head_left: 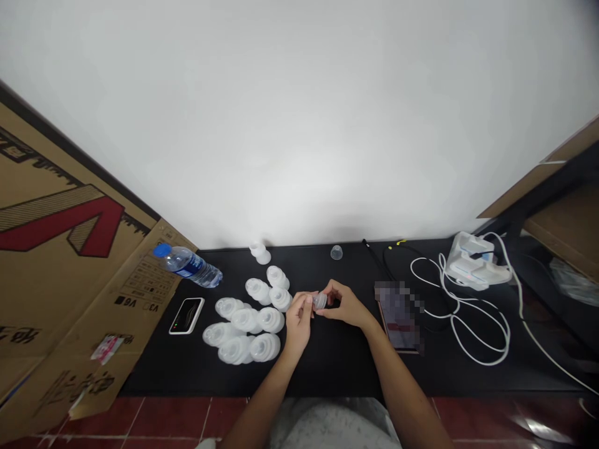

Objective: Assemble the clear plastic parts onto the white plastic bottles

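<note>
Both of my hands meet above the black table in front of me. Between them is a small clear, ribbed bottle-top piece [320, 302]; whether it is one part or several joined, I cannot tell. My left hand [298, 317] has its fingers closed on the left side of the piece. On the other side, my right hand [345, 305] pinches it between thumb and fingers. Just left of my left hand stand several whitish translucent baby bottles [246, 320] with clear tops. A clear dome cap [336, 252] sits farther back, near the wall.
A white flared part [259, 252] lies by the wall. At left are a water bottle [199, 268], a white-framed device [186, 316] and a cardboard box [131, 274]. To the right lie a dark tablet-like object [397, 318], looped white cable [486, 362] and a white charger-like unit [475, 262].
</note>
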A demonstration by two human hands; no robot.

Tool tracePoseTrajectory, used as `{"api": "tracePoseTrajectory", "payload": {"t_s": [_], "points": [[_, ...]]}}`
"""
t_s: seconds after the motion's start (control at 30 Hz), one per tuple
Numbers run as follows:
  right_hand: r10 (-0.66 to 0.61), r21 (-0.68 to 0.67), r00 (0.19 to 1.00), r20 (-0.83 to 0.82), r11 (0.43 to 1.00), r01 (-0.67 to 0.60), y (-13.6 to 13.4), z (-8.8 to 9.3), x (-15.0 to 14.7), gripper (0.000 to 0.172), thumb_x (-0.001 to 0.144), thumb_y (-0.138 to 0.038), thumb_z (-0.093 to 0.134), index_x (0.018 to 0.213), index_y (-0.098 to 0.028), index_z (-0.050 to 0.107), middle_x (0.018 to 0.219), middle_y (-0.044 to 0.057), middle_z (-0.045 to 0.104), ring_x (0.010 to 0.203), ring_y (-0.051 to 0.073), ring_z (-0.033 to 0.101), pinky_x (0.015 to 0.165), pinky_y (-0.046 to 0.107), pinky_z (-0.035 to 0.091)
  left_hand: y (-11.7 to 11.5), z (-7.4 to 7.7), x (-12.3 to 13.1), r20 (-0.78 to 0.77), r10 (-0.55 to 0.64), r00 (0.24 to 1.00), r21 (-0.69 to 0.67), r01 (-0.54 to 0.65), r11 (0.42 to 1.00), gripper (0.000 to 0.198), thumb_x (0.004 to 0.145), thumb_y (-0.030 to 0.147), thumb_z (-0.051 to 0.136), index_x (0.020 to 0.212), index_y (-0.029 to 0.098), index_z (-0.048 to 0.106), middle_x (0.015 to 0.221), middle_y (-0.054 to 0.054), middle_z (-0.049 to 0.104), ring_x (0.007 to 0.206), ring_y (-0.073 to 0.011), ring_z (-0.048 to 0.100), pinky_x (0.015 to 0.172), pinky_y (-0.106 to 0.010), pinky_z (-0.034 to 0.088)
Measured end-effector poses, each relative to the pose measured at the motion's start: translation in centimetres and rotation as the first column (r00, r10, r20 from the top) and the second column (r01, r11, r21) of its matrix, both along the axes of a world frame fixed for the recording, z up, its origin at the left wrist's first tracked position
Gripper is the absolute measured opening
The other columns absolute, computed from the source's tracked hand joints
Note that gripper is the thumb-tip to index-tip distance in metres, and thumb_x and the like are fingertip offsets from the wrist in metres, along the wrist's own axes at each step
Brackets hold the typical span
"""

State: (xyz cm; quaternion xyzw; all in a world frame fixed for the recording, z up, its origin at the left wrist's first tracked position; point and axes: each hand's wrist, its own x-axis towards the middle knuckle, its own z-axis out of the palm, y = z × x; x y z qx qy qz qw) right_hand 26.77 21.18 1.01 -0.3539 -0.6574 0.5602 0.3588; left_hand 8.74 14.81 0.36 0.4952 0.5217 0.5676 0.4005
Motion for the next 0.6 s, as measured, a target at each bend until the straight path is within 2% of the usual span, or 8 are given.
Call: {"api": "tracePoseTrajectory", "payload": {"t_s": [0.1,0.17,0.27,0.33,0.43,0.5,0.6], "points": [[-0.036,0.004,0.999,0.023,0.999,0.036,0.2,-0.3,0.1,0.051,0.073,-0.051,0.099,0.097,-0.024,0.063,0.082,-0.004,0.063,0.074,0.017,0.057,0.070,0.031,0.047,0.1,-0.2,0.0,-0.014,-0.028,1.000,0.001,0.028,1.000,0.037,0.108,0.053,0.061,0.113,0.022,0.081,0.108,-0.008,0.069,0.080,-0.0180,0.064,0.067,-0.028,0.051],[-0.027,-0.003,0.999,0.024,1.000,0.028,0.4,-0.3,0.3,0.054,0.070,-0.052,0.101,0.098,-0.024,0.065,0.085,-0.003,0.065,0.077,0.018,0.059,0.072,0.032,0.048,0.2,-0.3,0.0,-0.042,-0.036,0.998,0.014,0.037,0.999,0.033,0.107,0.051,0.064,0.116,0.023,0.079,0.112,-0.009,0.070,0.093,-0.0212,0.068,0.077,-0.030,0.055],[0.011,-0.023,1.000,-0.021,1.000,-0.012,0.8,-0.3,0.7,0.059,0.068,-0.057,0.102,0.105,-0.024,0.071,0.103,0.004,0.073,0.090,0.023,0.065,0.078,0.035,0.052,0.1,-0.6,0.2,-0.067,-0.025,0.997,0.032,0.027,0.999,0.033,0.108,0.050,0.062,0.117,0.022,0.076,0.113,-0.010,0.071,0.099,-0.0228,0.070,0.086,-0.034,0.058],[-0.029,-0.035,0.997,-0.070,0.999,0.026,1.2,-0.4,0.9,0.057,0.077,-0.065,0.094,0.112,-0.024,0.074,0.114,0.008,0.074,0.092,0.024,0.066,0.081,0.038,0.054,0.0,-0.8,0.3,-0.057,-0.029,0.998,0.021,0.030,0.999,0.034,0.109,0.052,0.061,0.118,0.022,0.073,0.113,-0.010,0.072,0.097,-0.0223,0.071,0.084,-0.034,0.060],[-0.169,-0.038,0.983,-0.068,0.985,0.166,2.0,-0.4,0.6,0.049,0.098,-0.070,0.070,0.113,-0.024,0.076,0.110,0.009,0.076,0.080,0.022,0.064,0.077,0.039,0.055,-0.1,-0.8,0.5,-0.051,-0.063,0.997,-0.010,0.062,0.998,0.035,0.109,0.053,0.059,0.120,0.021,0.070,0.111,-0.010,0.075,0.095,-0.0224,0.074,0.082,-0.035,0.062],[-0.228,-0.008,0.973,-0.029,0.974,0.228,2.5,0.1,0.0,0.046,0.103,-0.069,0.061,0.110,-0.025,0.075,0.109,0.009,0.076,0.081,0.023,0.065,0.075,0.038,0.056,-0.1,-0.8,0.6,-0.047,-0.085,0.995,-0.017,0.084,0.996,0.034,0.110,0.051,0.059,0.120,0.021,0.069,0.108,-0.010,0.077,0.093,-0.0223,0.076,0.082,-0.036,0.064],[-0.228,0.062,0.973,0.027,0.972,0.226,3.4,2.0,-1.6,0.045,0.106,-0.068,0.056,0.110,-0.027,0.074,0.111,0.010,0.077,0.089,0.027,0.068,0.077,0.040,0.057,-0.1,-0.6,0.6,-0.041,-0.107,0.993,-0.004,0.107,0.994,0.031,0.110,0.048,0.059,0.119,0.021,0.070,0.106,-0.009,0.078,0.093,-0.0222,0.076,0.084,-0.037,0.064]]}}
